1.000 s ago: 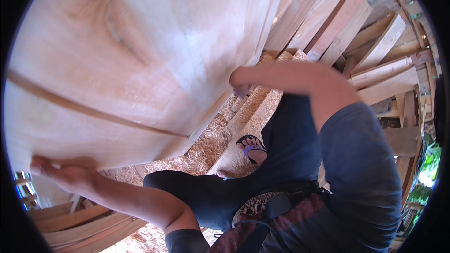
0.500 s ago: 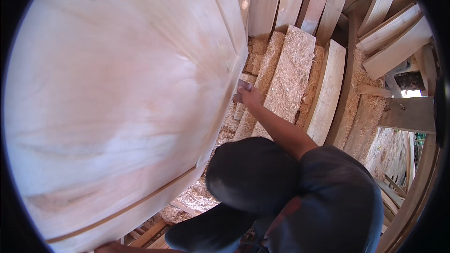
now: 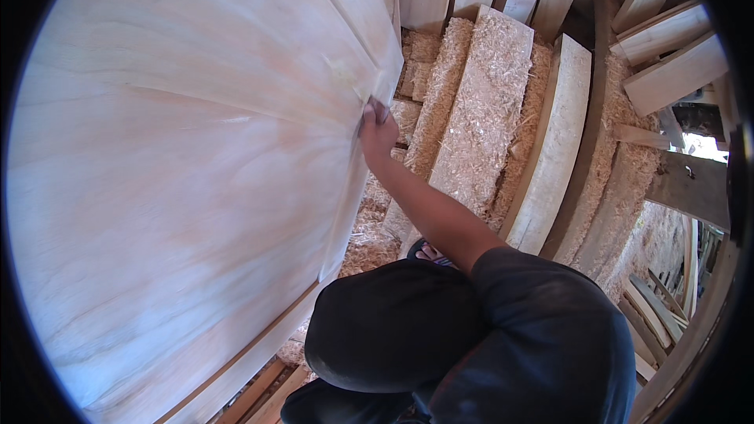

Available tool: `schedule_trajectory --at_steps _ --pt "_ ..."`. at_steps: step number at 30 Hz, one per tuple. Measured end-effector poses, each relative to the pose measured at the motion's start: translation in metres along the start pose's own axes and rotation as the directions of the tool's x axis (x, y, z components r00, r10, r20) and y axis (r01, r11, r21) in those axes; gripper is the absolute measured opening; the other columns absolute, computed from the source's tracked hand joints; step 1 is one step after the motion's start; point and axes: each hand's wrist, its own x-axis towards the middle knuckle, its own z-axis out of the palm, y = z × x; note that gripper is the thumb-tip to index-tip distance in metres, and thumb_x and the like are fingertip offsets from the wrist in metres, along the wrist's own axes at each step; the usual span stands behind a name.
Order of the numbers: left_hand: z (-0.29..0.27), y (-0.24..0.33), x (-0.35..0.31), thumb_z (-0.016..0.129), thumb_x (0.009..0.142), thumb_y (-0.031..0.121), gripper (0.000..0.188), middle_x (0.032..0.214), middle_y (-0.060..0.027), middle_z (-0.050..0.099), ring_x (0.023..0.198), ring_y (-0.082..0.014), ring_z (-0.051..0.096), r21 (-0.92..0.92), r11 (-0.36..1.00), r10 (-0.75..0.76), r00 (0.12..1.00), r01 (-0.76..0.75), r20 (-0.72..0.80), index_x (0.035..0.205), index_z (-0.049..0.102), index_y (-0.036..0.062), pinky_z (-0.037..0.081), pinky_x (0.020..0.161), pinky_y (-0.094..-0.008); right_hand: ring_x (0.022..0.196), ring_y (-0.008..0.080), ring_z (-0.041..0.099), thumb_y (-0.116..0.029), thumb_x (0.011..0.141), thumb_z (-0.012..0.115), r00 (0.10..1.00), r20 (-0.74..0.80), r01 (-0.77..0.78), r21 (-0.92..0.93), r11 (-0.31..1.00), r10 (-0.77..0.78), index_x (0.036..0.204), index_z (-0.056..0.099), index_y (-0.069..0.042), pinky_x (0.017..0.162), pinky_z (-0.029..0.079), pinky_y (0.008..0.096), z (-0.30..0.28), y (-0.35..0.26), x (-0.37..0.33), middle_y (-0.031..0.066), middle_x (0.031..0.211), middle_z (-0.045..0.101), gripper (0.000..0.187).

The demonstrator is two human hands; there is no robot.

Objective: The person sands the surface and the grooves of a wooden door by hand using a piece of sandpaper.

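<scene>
From the head view, a very big, thin sheet of pale wood (image 3: 181, 180) fills the whole left side of the picture. It is smooth, with soft pink and cream streaks, and it leans up close to the person. The right hand (image 3: 377, 129) reaches forward to the sheet's right edge, and its grip is closed on that edge, with the fingers (image 3: 379, 112) curled over it near the top. The bare arm runs back from the hand to a dark blue sleeve (image 3: 542, 322) at the bottom. The left hand cannot be seen, so I cannot tell what its grip is doing. A dark knee (image 3: 385, 330) is bent up near the bottom middle, just beside the sheet's lower edge. Behind the knee, a foot in a sandal (image 3: 430, 251) peeks out, resting on the ground. Thick boards (image 3: 483, 102) lie side by side past the hand, and they are covered in rough yellow sawdust. One cleaner pale plank (image 3: 554, 141) lies to their right. More boards (image 3: 667, 39) lean or lie stacked at the top and right. Sawdust (image 3: 369, 239) also lies in a heap on the ground near the foot.
</scene>
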Motion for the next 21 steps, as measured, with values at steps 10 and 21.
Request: schedule_trajectory --at_steps 10,21 --pt "-0.007 -0.006 0.008 0.063 0.081 0.082 0.103 0.165 -0.0191 0.042 0.152 -0.0437 0.037 -0.028 0.998 -0.049 0.999 0.048 -0.020 0.157 0.051 0.0138 0.027 0.126 -0.0620 0.105 0.0226 0.074 -0.017 0.103 0.066 0.999 -0.030 -0.010 0.055 0.998 0.012 0.125 0.073 0.002 0.098 0.053 0.0346 0.007 -0.001 0.034 0.0149 0.114 0.078 0.030" --pt "0.001 -0.010 0.005 0.068 0.081 0.078 0.101 0.168 -0.0178 0.039 0.152 -0.0439 0.036 -0.070 0.997 -0.029 0.999 0.032 0.042 0.157 0.050 0.0143 0.026 0.126 -0.0621 0.102 0.0281 0.074 -0.024 0.101 0.067 0.985 0.076 -0.160 0.044 0.986 0.156 0.122 0.073 0.000 0.093 0.054 0.0381 0.001 0.035 0.013 0.0151 0.108 0.078 0.032"
